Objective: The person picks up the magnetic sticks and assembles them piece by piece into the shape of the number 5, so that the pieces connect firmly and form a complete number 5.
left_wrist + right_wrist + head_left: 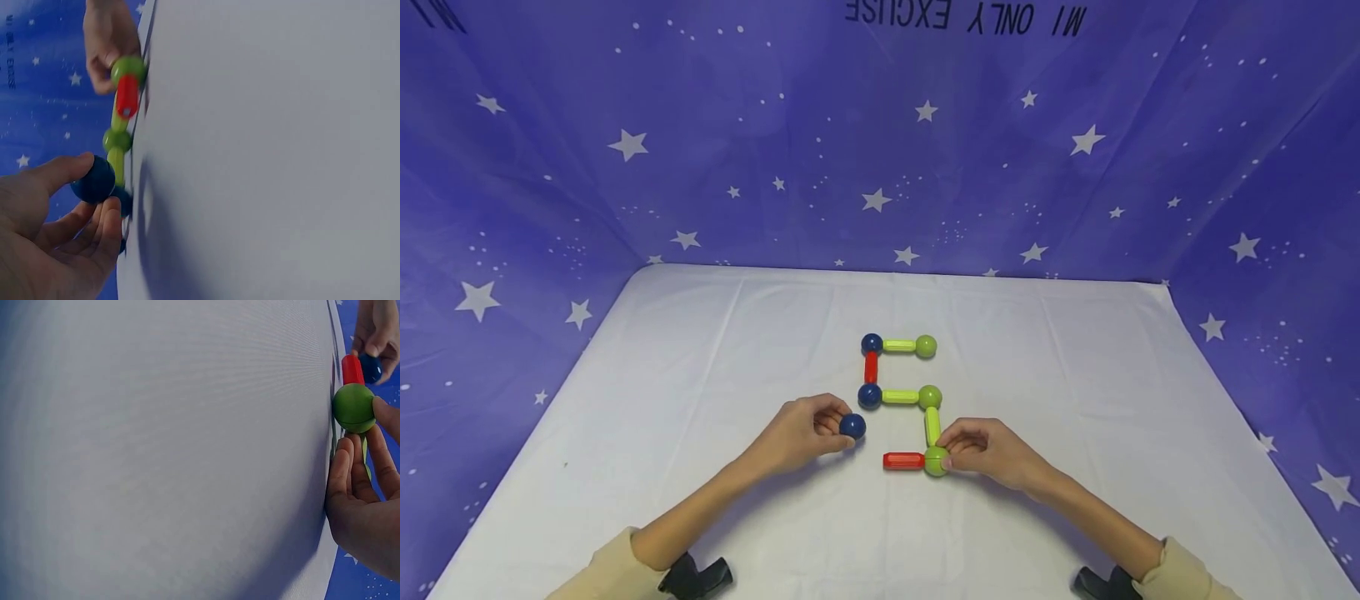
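Between thumb and fingers, my left hand (805,433) pinches a loose dark blue ball (852,427), just left of a chain of toy rods and balls. My right hand (992,452) grips the green ball (936,461) at the chain's near corner. From that ball a red rod (903,461) points left, its end bare, and a yellow-green rod (932,426) runs up to another green ball (929,397). Farther along are two blue balls (870,396), a second red rod (871,367) and a green end ball (926,346). The left wrist view shows the red rod's tip (127,111).
A white cloth (1075,367) covers the table under the chain. Purple-blue curtains with white stars (876,200) stand behind it and along both sides. Black devices (700,577) sit by both sleeves at the near edge.
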`<act>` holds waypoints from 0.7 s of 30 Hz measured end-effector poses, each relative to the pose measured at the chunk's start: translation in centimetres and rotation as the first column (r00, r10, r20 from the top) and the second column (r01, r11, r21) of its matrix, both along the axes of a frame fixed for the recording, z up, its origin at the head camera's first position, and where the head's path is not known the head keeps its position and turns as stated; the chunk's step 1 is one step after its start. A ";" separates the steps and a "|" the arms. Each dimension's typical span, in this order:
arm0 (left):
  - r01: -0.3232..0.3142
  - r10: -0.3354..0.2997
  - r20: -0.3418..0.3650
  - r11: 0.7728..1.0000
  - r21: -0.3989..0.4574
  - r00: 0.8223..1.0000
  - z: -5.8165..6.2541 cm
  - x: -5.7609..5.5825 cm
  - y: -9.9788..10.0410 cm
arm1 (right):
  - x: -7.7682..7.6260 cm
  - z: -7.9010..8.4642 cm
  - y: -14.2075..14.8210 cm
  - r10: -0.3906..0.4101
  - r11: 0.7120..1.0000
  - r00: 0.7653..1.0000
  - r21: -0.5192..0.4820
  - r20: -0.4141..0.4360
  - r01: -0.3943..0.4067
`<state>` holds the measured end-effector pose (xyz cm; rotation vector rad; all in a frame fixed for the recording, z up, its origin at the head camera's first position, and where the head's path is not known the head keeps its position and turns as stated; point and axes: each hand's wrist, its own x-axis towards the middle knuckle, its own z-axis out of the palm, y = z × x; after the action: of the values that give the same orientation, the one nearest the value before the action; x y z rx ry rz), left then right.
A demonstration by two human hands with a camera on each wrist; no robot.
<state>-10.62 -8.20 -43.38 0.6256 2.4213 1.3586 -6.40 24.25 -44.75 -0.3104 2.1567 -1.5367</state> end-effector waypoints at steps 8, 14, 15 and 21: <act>0.065 -0.065 -0.010 0.998 0.013 0.998 -1.2 1.6 1.1 | 0.2 0.1 -0.1 -0.002 1.000 1.000 -0.018 -0.004 0.002; 0.085 -0.085 -0.020 0.996 0.014 0.996 -1.3 1.9 1.7 | 0.3 0.4 -0.2 -0.007 1.000 1.000 -0.019 -0.005 0.007; 0.088 -0.088 -0.022 0.996 0.012 0.996 -1.2 1.9 1.8 | 0.3 0.4 -0.2 -0.009 1.000 1.000 -0.020 -0.005 0.009; 0.087 -0.087 -0.040 0.996 -0.010 0.995 -1.1 2.1 1.9 | 0.3 0.4 -0.2 -0.006 1.000 1.000 -0.015 -0.012 0.006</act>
<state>-8.49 -6.26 -44.47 0.7544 2.3991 1.3130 -6.08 24.05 -44.33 -0.3190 2.1577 -1.5587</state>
